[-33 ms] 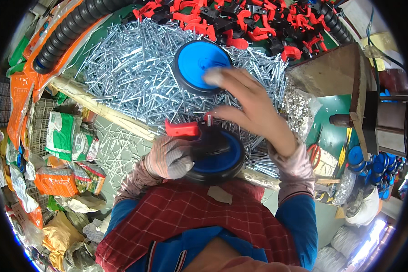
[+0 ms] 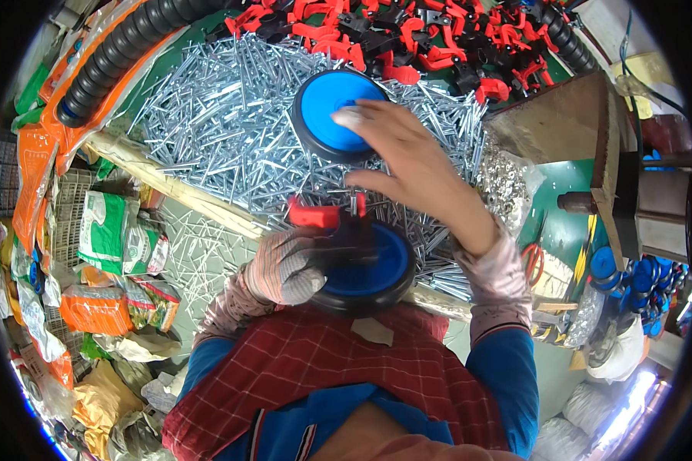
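Observation:
My left hand (image 2: 287, 266), in a striped knit glove, is curled around the side of a black caster bracket (image 2: 350, 244) with a red brake lever (image 2: 313, 213). The bracket is partly blurred and sits over a blue wheel with a black tyre (image 2: 396, 280) close to my apron. Farther off, a second blue-and-black wheel (image 2: 319, 104) lies flat on a heap of metal pins (image 2: 231, 131). Over its right part reaches my bare right hand (image 2: 411, 154), thumb and fingers apart. Whether its fingertips touch the hub is hard to tell.
Red-and-black brake brackets (image 2: 438, 46) are piled at the back. Small metal parts lie in a plastic bag (image 2: 504, 180) right of the pins. A brown machine part (image 2: 569, 115) juts in at the right. A wooden rail (image 2: 181, 188) edges the heap; packets (image 2: 104, 230) lie at left.
My right hand has shifted slightly left over the far wheel. The bracket and its red lever have moved a little right. My left hand keeps its grip.

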Action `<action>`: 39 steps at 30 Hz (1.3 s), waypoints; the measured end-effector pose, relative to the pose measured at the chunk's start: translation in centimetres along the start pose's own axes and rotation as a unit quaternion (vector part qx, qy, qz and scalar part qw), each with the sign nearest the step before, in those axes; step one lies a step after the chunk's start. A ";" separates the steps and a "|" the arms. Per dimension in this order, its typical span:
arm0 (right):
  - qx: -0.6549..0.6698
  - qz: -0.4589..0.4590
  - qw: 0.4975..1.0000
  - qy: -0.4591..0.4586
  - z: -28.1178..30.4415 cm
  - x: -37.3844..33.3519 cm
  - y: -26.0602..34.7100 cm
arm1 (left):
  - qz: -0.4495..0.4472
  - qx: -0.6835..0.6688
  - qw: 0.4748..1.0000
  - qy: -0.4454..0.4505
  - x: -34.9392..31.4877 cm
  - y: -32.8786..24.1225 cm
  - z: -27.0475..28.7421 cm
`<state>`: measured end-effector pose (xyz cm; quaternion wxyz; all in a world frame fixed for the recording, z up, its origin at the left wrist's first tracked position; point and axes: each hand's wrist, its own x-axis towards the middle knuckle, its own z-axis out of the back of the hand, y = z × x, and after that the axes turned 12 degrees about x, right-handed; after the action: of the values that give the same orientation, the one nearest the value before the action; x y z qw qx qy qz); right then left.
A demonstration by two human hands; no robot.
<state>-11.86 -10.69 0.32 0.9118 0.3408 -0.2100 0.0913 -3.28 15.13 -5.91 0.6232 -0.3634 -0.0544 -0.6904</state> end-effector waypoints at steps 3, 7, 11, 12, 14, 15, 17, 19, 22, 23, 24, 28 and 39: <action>-0.087 0.012 0.996 0.023 -2.0 -0.3 -3.1 | -0.037 -0.055 0.997 -0.026 0.5 0.3 -0.5; 0.078 -0.050 0.993 -0.079 0.4 -2.8 -2.0 | 0.166 -0.324 0.922 0.135 -0.8 -0.4 -1.4; 0.420 -0.161 0.874 -0.186 3.0 -9.2 1.3 | 0.292 -0.512 0.793 0.155 1.8 -2.7 -3.3; 0.446 -0.189 0.847 -0.220 2.8 -10.6 2.1 | 0.299 -0.539 0.770 0.162 2.3 -3.2 -3.7; 0.465 -0.208 0.827 -0.237 3.4 -13.6 3.1 | 0.322 -0.640 0.670 0.193 4.8 -4.6 -3.8; 0.470 -0.213 0.822 -0.243 3.7 -14.9 3.3 | 0.335 -0.682 0.616 0.207 6.1 -5.5 -3.7; 0.486 -0.219 0.807 -0.253 3.9 -17.1 3.2 | 0.365 -0.750 0.502 0.230 8.3 -6.9 -3.4; 0.455 -0.211 0.828 -0.250 4.4 -18.9 3.4 | 0.390 -0.738 0.485 0.263 9.1 -7.4 -4.0; 0.404 -0.200 0.871 -0.197 5.9 -20.5 5.1 | 0.410 -0.707 0.487 0.307 7.4 -6.8 -6.8; 0.382 -0.169 0.896 -0.152 6.1 -21.2 4.9 | 0.416 -0.655 0.550 0.307 9.1 -8.3 -4.8; 0.359 -0.138 0.917 -0.106 6.3 -21.8 4.6 | 0.215 -0.511 0.764 0.330 7.9 -7.4 -6.2; 0.456 -0.283 0.793 -0.287 5.2 -24.8 3.1 | -0.225 -0.077 0.959 0.152 7.8 -6.9 -9.0; -0.148 -0.380 0.872 -0.270 4.6 -23.8 -5.8 | -0.213 -0.141 0.951 0.175 7.6 -5.7 -10.7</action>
<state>-32.80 -18.60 -10.54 0.8238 0.2667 -0.3137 -0.3896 -12.77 4.42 -7.24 0.4038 -0.3010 0.0770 -0.8605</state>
